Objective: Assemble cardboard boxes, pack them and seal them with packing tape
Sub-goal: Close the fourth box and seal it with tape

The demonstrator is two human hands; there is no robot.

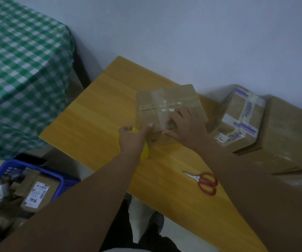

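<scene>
— Your forearms [95,193] are reaching out over the wooden table [92,115], and both hands are meeting at the cardboard box [166,99]. Your right hand [184,128] is lying flat on the box's top by its near edge, with its fingers straight and spread and the thumb out, gripping nothing. I'd judge it's pressing down so the box isn't sliding while tape is going on.

— Your left hand [132,137] is sitting just beside the box's near-left corner. Its fingers are curling round the yellow tape roll [145,151], and one digit is stretching toward the box. Clear tape [162,106] is already shining across the box's top seam, so you're looking to be in the sealing step.

— Is a strip running from the roll to the box?

— You're showing me a faint sheen there, but it's too blurred to tell.

— Your red-handled scissors [203,182] are lying nearer to you than the box and well apart from it. They're probably waiting there for cutting the strip.

— Taped cartons [241,115] are standing to the right of the box, likely the finished ones. To the left of the box and lower down, a blue basket [68,184] is holding labelled parcels. A green checked cloth [19,70] is hanging farther left.
</scene>
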